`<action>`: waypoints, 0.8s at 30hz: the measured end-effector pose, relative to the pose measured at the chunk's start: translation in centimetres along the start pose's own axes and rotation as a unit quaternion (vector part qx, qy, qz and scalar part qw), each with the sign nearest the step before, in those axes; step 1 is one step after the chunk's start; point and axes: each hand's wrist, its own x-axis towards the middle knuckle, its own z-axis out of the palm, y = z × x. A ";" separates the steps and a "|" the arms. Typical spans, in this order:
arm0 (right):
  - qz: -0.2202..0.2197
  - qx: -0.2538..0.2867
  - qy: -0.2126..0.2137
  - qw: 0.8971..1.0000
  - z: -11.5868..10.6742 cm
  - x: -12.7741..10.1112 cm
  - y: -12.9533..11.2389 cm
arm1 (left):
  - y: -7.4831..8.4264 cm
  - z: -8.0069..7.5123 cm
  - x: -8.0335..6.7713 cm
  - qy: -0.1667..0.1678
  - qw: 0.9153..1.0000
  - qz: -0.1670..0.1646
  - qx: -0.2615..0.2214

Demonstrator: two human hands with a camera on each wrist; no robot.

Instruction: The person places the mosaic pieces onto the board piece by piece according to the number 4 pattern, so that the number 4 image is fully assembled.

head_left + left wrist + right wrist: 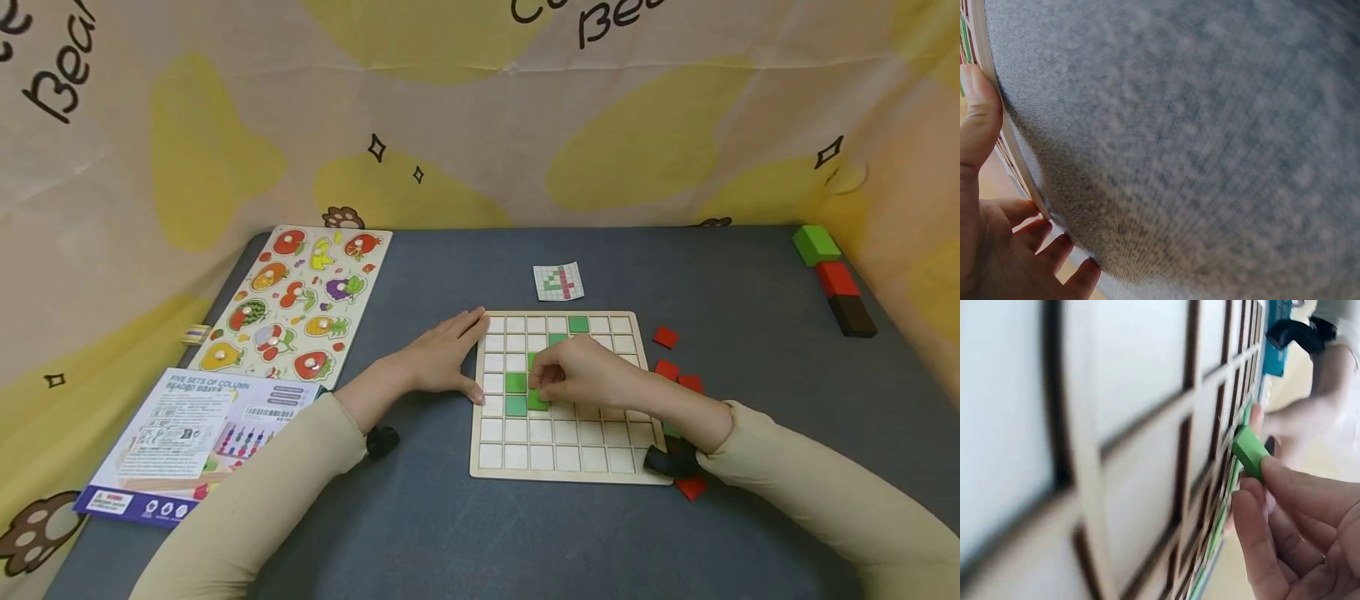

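Observation:
A wooden grid board (507,479) lies on the table, with several green tiles (516,382) set in its white squares. Over its middle, my right hand (581,373) pinches a green square tile (1249,451) between thumb and fingertips. The held tile is tilted against the board in the right wrist view, with one edge toward the grid. My left hand (444,354) rests along the board's upper left edge, fingers extended and thumb on the frame. In the left wrist view, its thumb (982,115) and fingertips touch the board's rim.
Red tiles (665,337) lie scattered right of the board, partly under my right forearm. Behind the board is a small pattern card (558,282). Green, red and black blocks (838,278) line the far right. A fruit puzzle board (292,304) and a printed box (195,442) occupy the left.

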 end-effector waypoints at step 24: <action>-0.004 -0.072 -0.006 0.997 0.3 0.2 -0.7 | 0.1 -0.1 -0.1 -0.005 1.000 -0.001 0.003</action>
